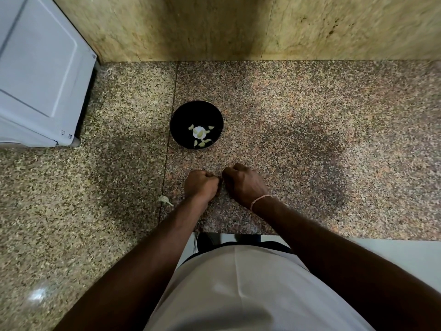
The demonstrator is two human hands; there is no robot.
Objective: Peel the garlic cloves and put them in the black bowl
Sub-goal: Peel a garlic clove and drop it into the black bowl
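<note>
The black bowl point(196, 111) sits upright on the speckled counter just beyond my knuckles, holding several pale peeled garlic cloves point(202, 136) scattered across its bottom. A scrap of white garlic skin point(165, 200) lies left of my wrist.

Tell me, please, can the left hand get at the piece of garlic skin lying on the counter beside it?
Probably yes. The garlic skin lies in the open on the granite counter, just left of the left hand, nothing between them. But both hands are curled together now, so the left must let go first.
</note>
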